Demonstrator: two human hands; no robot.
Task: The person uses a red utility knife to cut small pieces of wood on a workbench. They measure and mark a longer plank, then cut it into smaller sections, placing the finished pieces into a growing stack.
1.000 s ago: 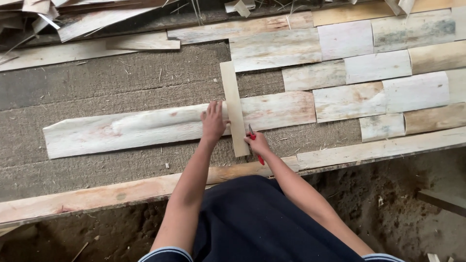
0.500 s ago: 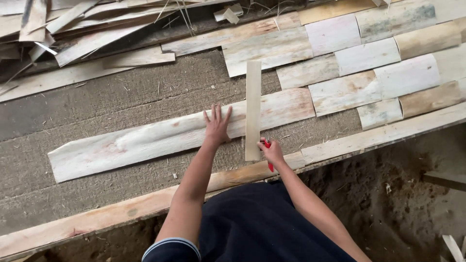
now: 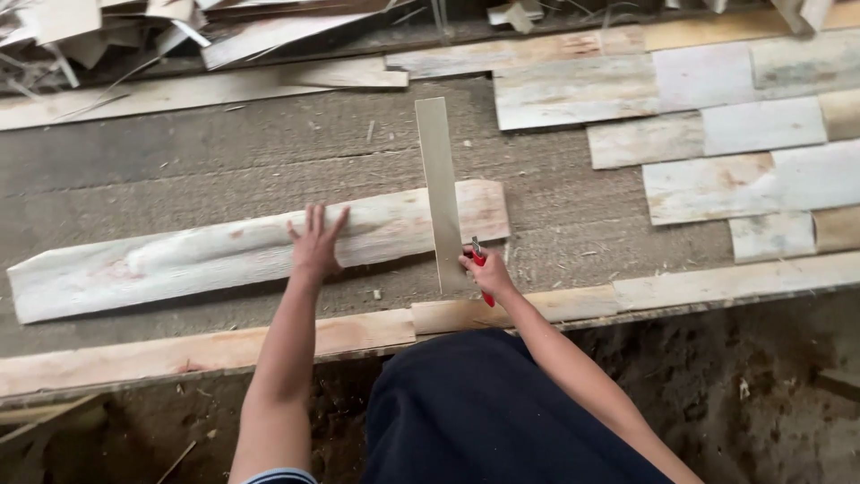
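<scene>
A long pale sheet of wood veneer [image 3: 179, 255] lies across the grey work surface. My left hand [image 3: 315, 244] rests flat on it with fingers spread, near its middle. A narrow straight strip [image 3: 441, 193] lies crosswise over the sheet's right end, like a straightedge. My right hand [image 3: 484, 272] sits at the strip's near end and grips a red-handled cutter [image 3: 480, 265], its tip beside the strip's right edge.
Several pale veneer pieces [image 3: 708, 134] are laid edge to edge at the right. Loose scrap strips [image 3: 134, 36] pile up at the back left. A wooden rail [image 3: 215, 348] borders the near edge, with dirt floor [image 3: 770, 394] below.
The long sheet and my left hand have shifted left relative to the laid pieces. The crosswise strip now sits nearer the sheet's right end. My right hand stays at the strip's near end.
</scene>
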